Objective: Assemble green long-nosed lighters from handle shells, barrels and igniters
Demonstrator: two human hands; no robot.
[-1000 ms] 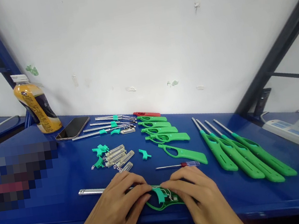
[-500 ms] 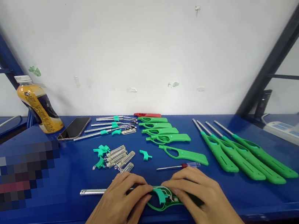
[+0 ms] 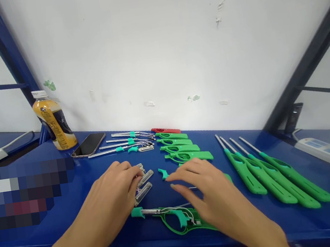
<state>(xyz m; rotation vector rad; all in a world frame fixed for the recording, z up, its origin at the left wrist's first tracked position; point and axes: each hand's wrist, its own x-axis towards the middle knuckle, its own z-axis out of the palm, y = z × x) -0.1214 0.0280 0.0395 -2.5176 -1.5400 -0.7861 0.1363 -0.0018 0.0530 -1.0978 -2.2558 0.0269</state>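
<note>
My left hand (image 3: pixel 116 183) is over the pile of clear fuel tanks (image 3: pixel 144 194), its fingers bent downward; the fingertips are mostly hidden, so I cannot tell whether they hold anything. My right hand (image 3: pixel 203 185) has thumb and forefinger apart, with nothing between them, close to a loose teal trigger (image 3: pixel 163 174). Below both hands, an opened green lighter casing (image 3: pixel 170 226) lies at the front of the table. It holds a teal trigger (image 3: pixel 181 218), white wires and the end of a metal tube (image 3: pixel 151 211). My left arm covers the rest of that tube.
Several metal tubes with teal collars (image 3: pixel 110 150) lie at the back beside a phone (image 3: pixel 90 145) and a bottle (image 3: pixel 56 122). Green half casings (image 3: pixel 181 148) and a red one (image 3: pixel 166 130) form a column. Several assembled lighters (image 3: pixel 263 167) lie at right.
Both hands have let go of the green casing, which stays on the table. My left hand has moved up to the clear tanks, my right hand up toward the loose trigger. The view has shifted slightly.
</note>
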